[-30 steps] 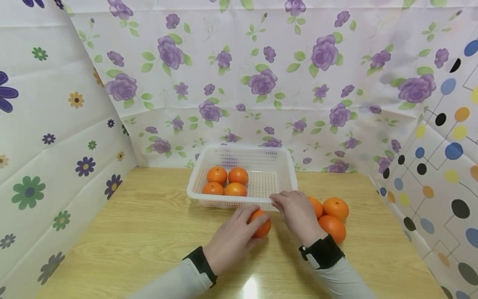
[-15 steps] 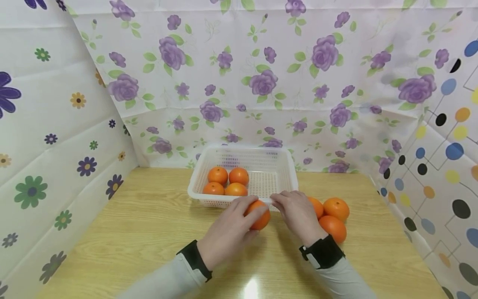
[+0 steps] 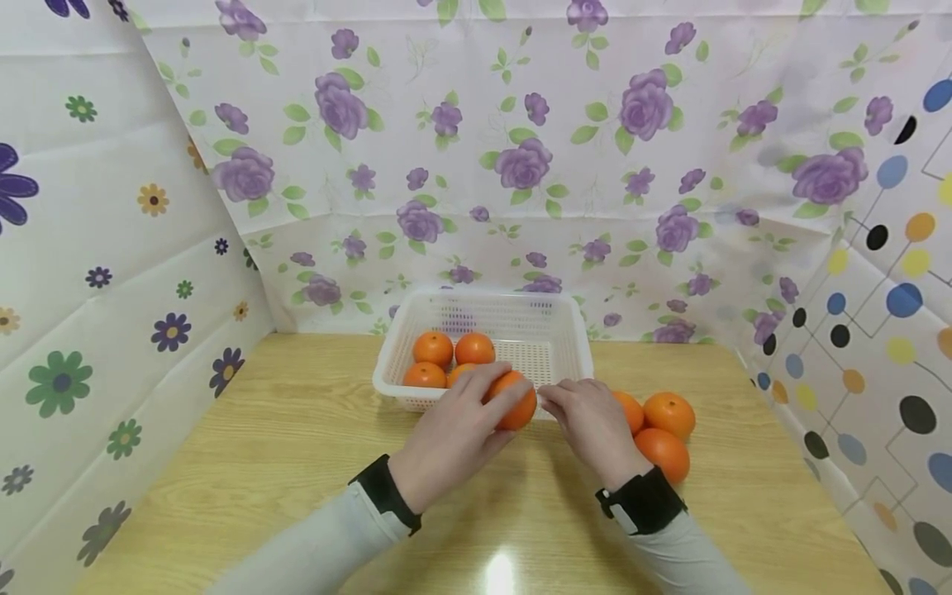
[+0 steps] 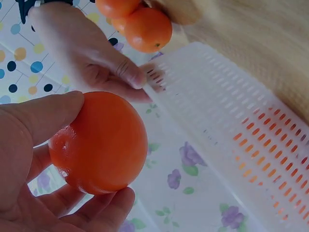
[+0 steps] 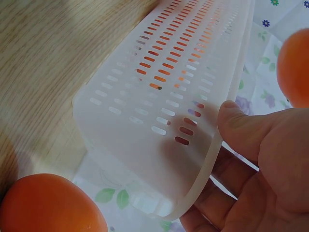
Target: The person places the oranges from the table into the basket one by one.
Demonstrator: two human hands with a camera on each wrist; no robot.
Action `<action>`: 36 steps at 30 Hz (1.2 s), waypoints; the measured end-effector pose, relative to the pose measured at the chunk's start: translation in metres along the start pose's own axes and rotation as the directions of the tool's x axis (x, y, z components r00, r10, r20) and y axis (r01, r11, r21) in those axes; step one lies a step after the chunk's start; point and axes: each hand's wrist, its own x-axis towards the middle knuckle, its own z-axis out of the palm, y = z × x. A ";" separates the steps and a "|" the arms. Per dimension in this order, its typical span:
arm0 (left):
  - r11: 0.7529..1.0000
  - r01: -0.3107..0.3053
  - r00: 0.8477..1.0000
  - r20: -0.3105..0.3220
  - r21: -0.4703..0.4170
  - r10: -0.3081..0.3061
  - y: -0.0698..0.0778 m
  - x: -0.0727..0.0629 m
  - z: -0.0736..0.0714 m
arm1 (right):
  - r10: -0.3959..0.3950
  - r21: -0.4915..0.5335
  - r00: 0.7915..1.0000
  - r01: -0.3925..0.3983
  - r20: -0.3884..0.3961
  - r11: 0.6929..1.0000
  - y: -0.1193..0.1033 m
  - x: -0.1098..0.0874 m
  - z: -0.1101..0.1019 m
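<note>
In the head view my left hand (image 3: 454, 434) grips an orange (image 3: 515, 402) just in front of the near rim of a white plastic basket (image 3: 387, 376). The left wrist view shows this orange (image 4: 104, 145) between the thumb and curled fingers, raised beside the basket wall. My right hand (image 3: 595, 426) pinches the basket's rim near its front right corner. In the right wrist view the thumb lies outside the rim (image 5: 215, 154) and the fingers reach over to the other side. Several oranges (image 3: 431, 349) lie in the basket's left half, one partly hidden by my left hand.
Three loose oranges (image 3: 669, 416) sit together on the wooden table (image 3: 297, 446), right of the basket and close to my right wrist. A flowered cloth (image 3: 476, 165) hangs behind the basket, and patterned cloths flank the table on both sides.
My left hand has lifted the orange from low over the table up to the height of the basket's near rim, moving slightly forward. My right hand has stayed on the rim.
</note>
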 end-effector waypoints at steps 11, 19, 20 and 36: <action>1.000 -0.016 1.000 -0.006 0.001 0.016 -0.008 0.022 -0.002 | 0.004 -0.012 1.000 -0.004 0.006 1.000 0.000 0.001 0.000; 0.999 -0.005 1.000 0.003 0.031 0.005 -0.014 0.036 -0.003 | 0.002 -0.004 1.000 -0.002 0.003 1.000 -0.001 0.001 -0.001; 0.999 -0.003 1.000 0.006 0.035 0.003 -0.015 0.038 -0.003 | 0.000 -0.004 1.000 0.000 0.002 1.000 -0.001 0.001 -0.001; 0.997 0.053 0.996 0.065 0.048 -0.056 -0.037 0.061 0.005 | -0.007 -0.005 1.000 0.007 -0.018 1.000 0.000 0.000 0.000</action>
